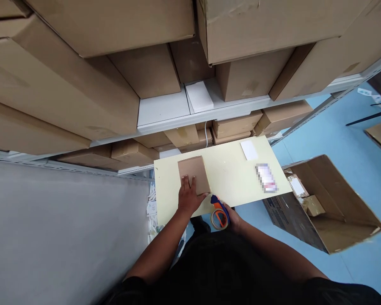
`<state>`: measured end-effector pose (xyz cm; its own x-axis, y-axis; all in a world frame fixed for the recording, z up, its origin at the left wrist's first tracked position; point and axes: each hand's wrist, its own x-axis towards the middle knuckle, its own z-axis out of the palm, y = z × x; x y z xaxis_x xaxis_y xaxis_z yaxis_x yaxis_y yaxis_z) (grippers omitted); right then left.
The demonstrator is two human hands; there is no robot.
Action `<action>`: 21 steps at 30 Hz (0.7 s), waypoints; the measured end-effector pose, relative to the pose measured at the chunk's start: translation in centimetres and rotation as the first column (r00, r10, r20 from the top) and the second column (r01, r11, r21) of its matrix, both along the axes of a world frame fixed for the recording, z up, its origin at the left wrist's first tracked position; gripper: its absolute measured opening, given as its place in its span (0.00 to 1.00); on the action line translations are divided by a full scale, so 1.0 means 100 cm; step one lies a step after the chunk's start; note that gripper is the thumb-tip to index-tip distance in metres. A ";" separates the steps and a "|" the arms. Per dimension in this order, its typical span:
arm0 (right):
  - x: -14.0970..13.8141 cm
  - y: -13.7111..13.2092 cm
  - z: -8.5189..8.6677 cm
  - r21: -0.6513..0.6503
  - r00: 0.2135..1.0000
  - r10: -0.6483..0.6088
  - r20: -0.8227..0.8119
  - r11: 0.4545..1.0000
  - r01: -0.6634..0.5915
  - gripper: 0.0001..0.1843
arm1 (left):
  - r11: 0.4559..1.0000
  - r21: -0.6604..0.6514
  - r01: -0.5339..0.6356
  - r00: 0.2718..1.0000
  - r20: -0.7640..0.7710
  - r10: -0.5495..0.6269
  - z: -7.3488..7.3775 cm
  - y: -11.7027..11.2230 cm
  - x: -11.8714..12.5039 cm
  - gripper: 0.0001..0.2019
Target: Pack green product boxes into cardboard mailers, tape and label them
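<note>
A flat brown cardboard box (197,167) lies on the left half of the pale yellow table (228,169). My left hand (189,195) rests on its near part, fingers spread and thumb stretched along the near edge. At the box's near right corner is a blue and orange tape dispenser (224,214) with a roll of tape in it. My right hand (234,219) is wrapped around the dispenser from the right; part of its fingers is hidden behind it. The dispenser's blue head sits close to the box corner; whether it touches, I cannot tell.
On the table's right lie a white card (248,150) and a blurred-out flat item (266,178). A large open carton (346,203) with small parcels stands on the blue floor to the right. Shelves of cardboard boxes (158,72) rise behind the table; a grey wall (66,228) is at left.
</note>
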<state>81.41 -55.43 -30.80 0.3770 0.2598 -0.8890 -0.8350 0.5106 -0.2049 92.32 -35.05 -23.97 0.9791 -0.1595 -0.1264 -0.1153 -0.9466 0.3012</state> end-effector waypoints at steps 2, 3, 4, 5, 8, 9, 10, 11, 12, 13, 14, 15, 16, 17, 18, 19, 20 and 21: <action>0.008 0.006 -0.003 0.104 0.993 -0.089 -0.077 0.990 0.097 0.28 | 0.999 0.017 -0.036 0.999 0.007 0.035 0.002 -0.013 -0.011 0.48; 0.018 0.005 -0.004 0.107 0.989 -0.114 -0.090 0.986 0.124 0.28 | 0.999 0.033 -0.043 0.999 0.000 0.043 0.005 -0.016 -0.017 0.46; 0.031 0.002 -0.004 0.096 0.988 -0.122 -0.092 0.987 0.130 0.29 | 0.998 0.053 -0.034 0.999 -0.015 0.034 0.008 -0.017 -0.022 0.45; 0.045 -0.003 -0.004 0.076 0.989 -0.116 -0.087 0.989 0.123 0.29 | 0.997 0.075 -0.005 0.999 -0.035 0.008 0.013 -0.015 -0.027 0.44; 0.094 -0.026 0.002 -0.012 0.997 -0.066 -0.042 0.998 0.065 0.26 | 0.975 0.115 0.190 0.979 -0.101 -0.179 0.027 0.009 -0.029 0.44; 0.111 -0.033 0.006 -0.063 0.999 -0.033 -0.031 0.998 0.031 0.25 | 0.956 0.123 0.265 0.962 -0.109 -0.252 0.029 0.020 -0.026 0.45; 0.128 -0.038 0.010 -0.117 1.000 0.015 -0.024 0.993 -0.018 0.23 | 0.938 0.140 0.317 0.947 -0.102 -0.305 0.031 0.030 -0.020 0.46; 0.143 -0.041 0.014 -0.161 0.997 0.070 -0.027 0.984 -0.074 0.21 | 0.927 0.166 0.337 0.941 -0.087 -0.327 0.030 0.040 -0.014 0.47; 0.157 -0.043 0.019 -0.190 0.993 0.116 -0.032 0.974 -0.120 0.20 | 0.923 0.194 0.331 0.944 -0.077 -0.322 0.028 0.047 -0.008 0.47; 0.169 -0.044 0.022 -0.204 0.988 0.152 -0.038 0.966 -0.157 0.20 | 0.927 0.221 0.303 0.953 -0.070 -0.295 0.025 0.052 -0.001 0.48; 0.177 -0.043 0.025 -0.209 0.983 0.178 -0.047 0.960 -0.184 0.20 | 0.933 0.243 0.266 0.964 -0.067 -0.258 0.021 0.055 0.004 0.48; 0.181 -0.043 0.026 -0.215 0.980 0.194 -0.055 0.956 -0.201 0.20 | 0.938 0.258 0.231 0.973 -0.067 -0.221 0.017 0.056 0.007 0.48; 0.180 -0.042 0.026 -0.225 0.977 0.204 -0.056 0.951 -0.211 0.22 | 0.942 0.267 0.202 0.979 -0.067 -0.191 0.014 0.056 0.010 0.47; 0.173 -0.041 0.025 -0.245 0.976 0.211 -0.053 0.945 -0.217 0.23 | 0.944 0.272 0.184 0.983 -0.067 -0.172 0.011 0.054 0.011 0.47; 0.161 -0.040 0.022 -0.265 0.977 0.207 -0.045 0.941 -0.211 0.24 | 0.946 0.274 0.172 0.985 -0.069 -0.160 0.009 0.052 0.011 0.47; 0.144 -0.038 0.018 -0.276 0.981 0.190 -0.026 0.942 -0.190 0.25 | 0.948 0.274 0.161 0.986 -0.072 -0.147 0.008 0.049 0.011 0.46; 0.123 -0.036 0.014 -0.282 0.987 0.159 -0.012 0.947 -0.155 0.25 | 0.951 0.271 0.149 0.988 -0.078 -0.133 0.007 0.046 0.010 0.46; 0.099 -0.033 0.010 -0.244 0.994 0.108 0.009 0.964 -0.102 0.25 | 0.954 0.268 0.133 0.990 -0.085 -0.115 0.007 0.042 0.009 0.46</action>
<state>91.33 -58.71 -29.84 0.3795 0.0760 -0.9221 -0.8751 0.3529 -0.3311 93.18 -30.86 -23.24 0.9415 -0.2294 -0.2469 -0.2253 -0.9733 0.0451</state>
